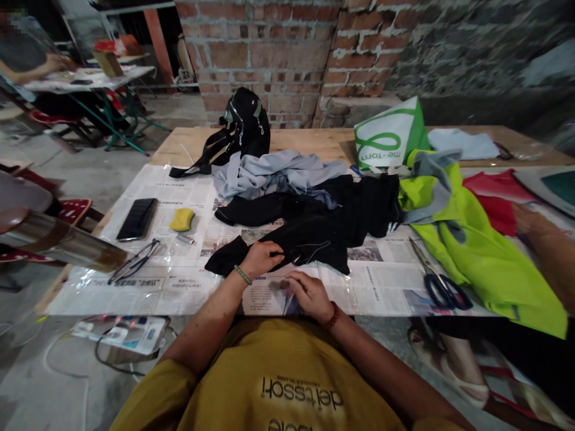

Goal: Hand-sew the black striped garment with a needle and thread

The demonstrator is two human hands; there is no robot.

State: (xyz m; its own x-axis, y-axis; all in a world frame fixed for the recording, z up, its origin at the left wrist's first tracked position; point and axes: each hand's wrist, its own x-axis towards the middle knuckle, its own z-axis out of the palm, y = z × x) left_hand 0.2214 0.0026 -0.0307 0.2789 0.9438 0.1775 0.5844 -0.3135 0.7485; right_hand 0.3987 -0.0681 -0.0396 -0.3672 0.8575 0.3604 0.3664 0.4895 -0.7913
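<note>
A black garment (309, 233) lies crumpled across the newspaper in front of me. My left hand (263, 260), with a green bead bracelet at the wrist, rests on its near edge, fingers curled and closed on the cloth. Close to the table's near edge, my right hand (313, 296) wears a red bead bracelet. Its thumb and fingers are pinched together just below the garment; whatever is between them is too small or blurred to make out. Behind the black cloth sits a bunched light grey garment (283, 172).
Scissors (442, 287) and a yellow-green garment (476, 239) lie on the right. At left are a phone (137, 219), yellow sponge (182, 219), glasses (139, 258) and a tall bottle (58, 236). A black bag (249, 123) and a green-white bag (389, 134) stand behind.
</note>
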